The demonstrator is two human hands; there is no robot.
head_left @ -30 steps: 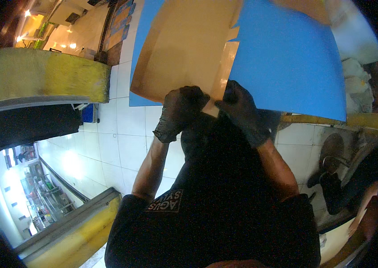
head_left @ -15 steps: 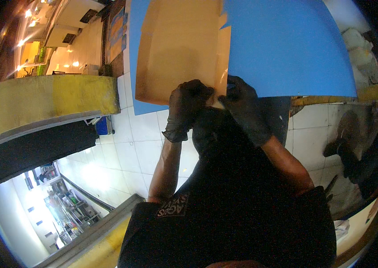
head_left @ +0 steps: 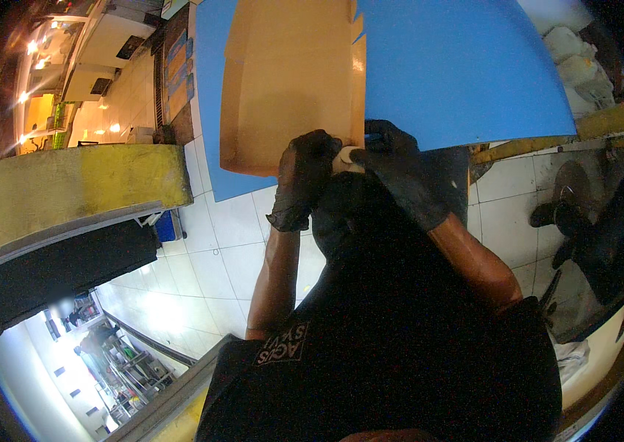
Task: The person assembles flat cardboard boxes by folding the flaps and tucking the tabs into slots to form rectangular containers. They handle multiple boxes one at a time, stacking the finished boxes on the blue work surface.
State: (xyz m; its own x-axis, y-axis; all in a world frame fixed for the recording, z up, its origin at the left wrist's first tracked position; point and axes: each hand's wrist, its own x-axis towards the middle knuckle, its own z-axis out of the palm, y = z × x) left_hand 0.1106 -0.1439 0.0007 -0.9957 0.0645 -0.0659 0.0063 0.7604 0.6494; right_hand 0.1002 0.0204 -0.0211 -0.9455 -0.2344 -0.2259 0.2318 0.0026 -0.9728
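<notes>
A shallow brown cardboard box (head_left: 290, 81) lies open on the blue surface (head_left: 467, 81), with raised side walls and a notched right edge. Both of my hands, in black gloves, meet at its near right corner. My left hand (head_left: 307, 166) has its fingers curled closed. Close beside it, my right hand (head_left: 397, 163) is bent with its thumb and fingers drawn in. Between them shows a small pale rounded piece (head_left: 346, 156), pinched by both hands. Whether it belongs to the box or is separate I cannot tell, as the gloves hide most of it.
White floor tiles (head_left: 235, 247) lie below the blue surface. A yellow-painted ledge (head_left: 106, 177) curves along the left, above a dark panel (head_left: 69, 269). Metal shelves with assorted items (head_left: 124, 368) stand at lower left. A person in dark clothing (head_left: 603, 228) is at right, near pale bags (head_left: 581, 70).
The view has shifted slightly, so the box and blue surface sit a little further left. My fingers have moved at the corner, and the pale piece shows more plainly between them.
</notes>
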